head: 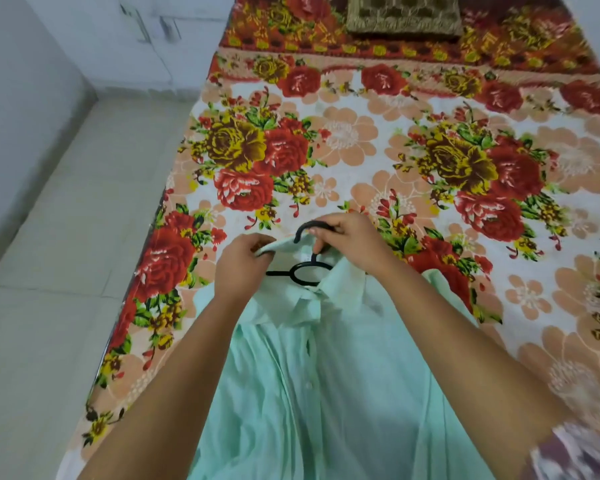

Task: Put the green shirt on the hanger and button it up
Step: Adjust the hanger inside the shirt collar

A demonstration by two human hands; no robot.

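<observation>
Pale-green button-front shirt (326,375) lies on the floral bed (361,140); fingers of the left hand (243,261) pinch its collar, and those of the right hand (350,237) curl round the hook of the black plastic hanger (302,230).

Both forearms reach to mid-frame; left hand (242,263) pinches the shirt (326,375) collar, right hand (349,242) grips the hanger (313,261) neck.

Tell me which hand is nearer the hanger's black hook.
Right. The right hand grips the hook itself; the left hand pinches the green shirt at its collar, just left of the hook.
</observation>
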